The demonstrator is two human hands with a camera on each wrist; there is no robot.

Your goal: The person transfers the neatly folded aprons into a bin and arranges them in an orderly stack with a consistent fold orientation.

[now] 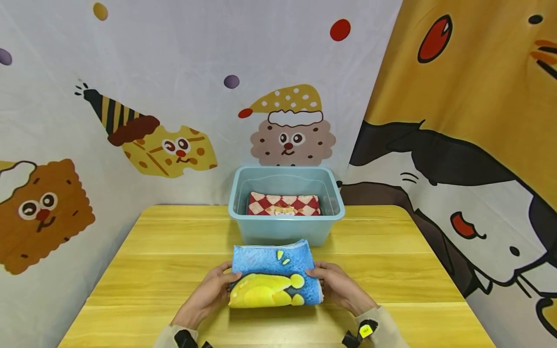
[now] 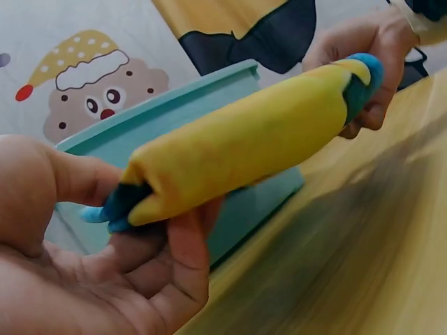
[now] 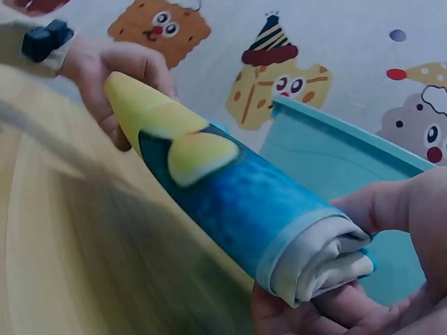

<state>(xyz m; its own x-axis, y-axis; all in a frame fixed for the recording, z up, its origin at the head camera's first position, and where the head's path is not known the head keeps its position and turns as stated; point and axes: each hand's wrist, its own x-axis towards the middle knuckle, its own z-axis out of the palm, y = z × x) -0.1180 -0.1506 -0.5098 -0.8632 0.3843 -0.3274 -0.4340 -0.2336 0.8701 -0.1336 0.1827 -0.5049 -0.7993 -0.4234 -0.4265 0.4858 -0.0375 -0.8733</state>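
A folded cloth, printed blue with a yellow figure, is held up over the table in front of the bin. My left hand grips its left end, thumb on the near face and fingers behind. At the right end, my right hand pinches it the same way. Seen from the right wrist, the cloth shows white inner layers rolled together at its end. From the left wrist, mostly the yellow side of the cloth shows. What the full cloth looks like is hidden by the folds.
A light blue plastic bin stands at the table's far edge. Inside it lies a red and cream checked folded cloth. The wooden table reaches a cartoon-printed curtain at the back and right.
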